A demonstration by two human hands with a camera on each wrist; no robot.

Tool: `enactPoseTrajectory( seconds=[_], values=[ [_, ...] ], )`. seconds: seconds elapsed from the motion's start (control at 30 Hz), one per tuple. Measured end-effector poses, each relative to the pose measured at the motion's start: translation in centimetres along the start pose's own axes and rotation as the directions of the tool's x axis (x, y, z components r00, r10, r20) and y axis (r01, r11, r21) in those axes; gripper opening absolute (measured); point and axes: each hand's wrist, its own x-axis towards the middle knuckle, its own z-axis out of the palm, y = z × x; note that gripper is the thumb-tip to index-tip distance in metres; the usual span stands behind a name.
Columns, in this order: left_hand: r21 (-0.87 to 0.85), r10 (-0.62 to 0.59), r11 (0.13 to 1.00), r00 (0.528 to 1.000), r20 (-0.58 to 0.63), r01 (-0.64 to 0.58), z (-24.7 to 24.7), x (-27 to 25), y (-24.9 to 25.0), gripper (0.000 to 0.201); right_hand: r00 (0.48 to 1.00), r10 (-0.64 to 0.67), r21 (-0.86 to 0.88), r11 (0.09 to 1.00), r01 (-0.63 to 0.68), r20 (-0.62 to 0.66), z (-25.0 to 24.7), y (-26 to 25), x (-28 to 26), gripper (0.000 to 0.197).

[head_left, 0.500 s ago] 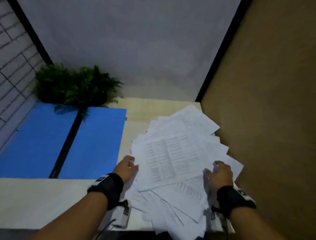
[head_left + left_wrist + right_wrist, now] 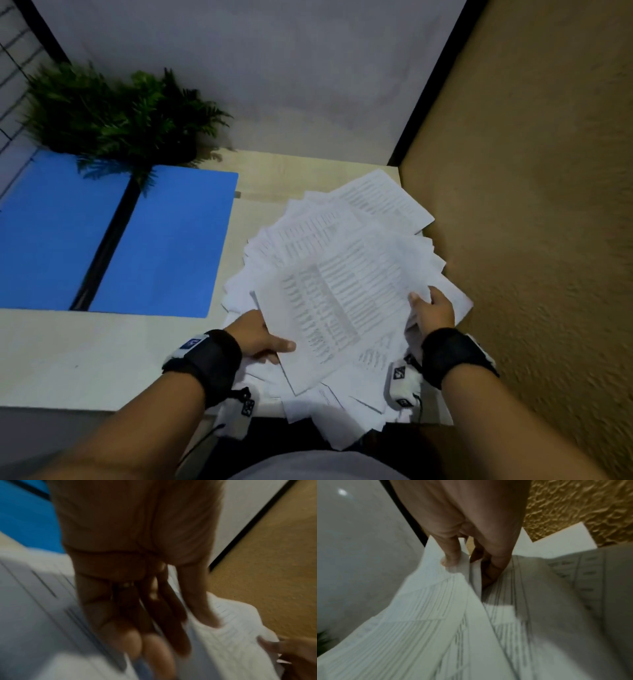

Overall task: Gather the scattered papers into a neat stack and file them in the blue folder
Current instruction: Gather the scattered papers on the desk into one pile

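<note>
Several printed white papers [image 2: 342,274] lie fanned in a loose pile on the right side of the desk. My left hand [image 2: 263,337] holds the near left edge of the top sheets, thumb on top and fingers underneath. My right hand [image 2: 430,306] pinches the right edge of the same sheets. In the left wrist view, the left hand [image 2: 171,628] has its thumb lying on the papers [image 2: 231,642]. In the right wrist view, the right hand [image 2: 471,563] pinches the bowed papers [image 2: 419,628]. The blue folder [image 2: 164,240] lies open and flat to the left.
A green fern plant [image 2: 113,116] stands at the back left, overhanging the folder's black spine. A brown textured wall [image 2: 531,240] runs close along the right of the pale desk [image 2: 68,359]. Some sheets hang over the desk's near edge.
My left hand has slid right, under the near edge of the top sheets, thumb now on top. My right hand has closed on their right edge. The top sheets have lifted slightly.
</note>
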Motion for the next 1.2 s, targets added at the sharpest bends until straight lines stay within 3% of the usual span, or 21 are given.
enactPoseTrajectory(
  seconds=[0.03,0.07,0.13,0.2,0.27,0.3,0.37,0.43,0.5,0.53,0.6,0.67,0.7,0.8,0.9,1.0,1.1,1.2],
  values=[
    [0.068,-0.007,0.998,1.0,-0.013,0.007,-0.7,0.1,-0.6,0.03,1.0,-0.016,-0.054,0.998,0.015,-0.022,-0.2,0.1,0.3,0.013],
    [0.113,0.008,0.994,0.993,-0.115,0.005,-1.4,1.0,-1.5,0.032,0.998,-0.058,-0.125,0.991,0.054,-0.025,-0.5,0.0,0.7,0.02],
    [0.172,0.074,0.985,0.919,-0.387,-0.007,-2.7,2.3,-2.3,0.035,0.993,-0.113,-0.212,0.971,0.107,-0.016,-0.9,0.0,1.5,0.027],
    [0.197,0.187,0.975,0.859,-0.477,-0.102,-3.3,3.2,-2.0,0.049,0.982,-0.186,-0.186,0.964,0.188,0.03,-1.0,-0.9,1.2,0.018],
    [0.26,0.286,0.948,0.855,-0.433,-0.185,-2.8,3.7,-1.1,0.068,0.969,-0.231,-0.087,0.967,0.238,0.084,-0.8,-2.4,-0.4,0.014],
    [0.257,0.298,0.944,0.875,-0.381,-0.209,-2.1,3.9,-0.6,0.077,0.964,-0.246,-0.019,0.968,0.249,0.099,-0.6,-2.8,-1.1,0.014],
    [0.109,0.276,0.961,0.92,-0.277,-0.256,-0.3,3.7,0.7,0.082,0.96,-0.252,0.142,0.962,0.234,0.123,0.4,-3.6,-2.5,0.014],
    [-0.115,0.211,0.964,0.95,-0.228,-0.242,1.4,3.8,1.0,0.068,0.962,-0.201,0.296,0.945,0.14,0.184,1.5,-3.9,-3.3,0.015],
    [-0.199,0.163,0.953,0.939,-0.301,-0.23,2.3,4.3,0.7,0.044,0.957,-0.195,0.343,0.932,0.114,0.212,2.5,-3.7,-3.2,0.012],
    [-0.205,0.145,0.951,0.921,-0.36,-0.23,2.3,4.2,0.6,0.039,0.963,-0.2,0.299,0.944,0.14,0.181,2.7,-3.6,-2.7,0.01],
    [-0.168,0.062,0.973,0.88,-0.471,-0.159,1.8,4.0,0.0,0.04,0.977,-0.207,-0.002,0.978,0.207,0.055,2.6,-3.0,-0.6,0.017],
    [-0.162,-0.013,0.983,0.848,-0.53,-0.086,1.2,4.0,-0.8,0.038,0.984,-0.176,-0.326,0.931,0.167,0.002,2.0,-2.2,1.0,0.035],
    [-0.18,-0.049,0.982,0.838,-0.544,-0.06,0.9,4.1,-1.2,0.038,0.992,-0.126,-0.392,0.911,0.126,0.024,1.7,-1.7,1.4,0.047],
    [-0.242,-0.098,0.969,0.839,-0.536,-0.041,0.6,4.5,-1.3,0.044,0.987,0.004,-0.343,0.938,0.053,0.163,1.6,-1.0,1.2,0.056],
    [-0.299,-0.116,0.953,0.853,-0.509,-0.049,0.7,5.1,-1.0,0.048,0.974,-0.034,-0.3,0.948,0.102,0.224,1.9,-0.4,0.2,0.037],
    [-0.417,-0.181,0.908,0.862,-0.473,-0.038,0.4,6.0,-0.7,0.05,0.955,0.037,-0.239,0.97,0.036,0.293,1.7,0.7,-0.8,0.031],
    [-0.517,-0.193,0.852,0.87,-0.453,-0.08,0.3,6.7,-0.8,0.047,0.869,0.18,-0.218,0.972,-0.086,0.46,1.0,1.7,-2.2,0.031],
    [-0.517,-0.13,0.847,0.897,-0.422,-0.12,1.3,6.5,-1.1,0.043,0.776,0.216,-0.257,0.964,-0.072,0.593,0.2,2.8,-2.5,0.038]
  ],
)
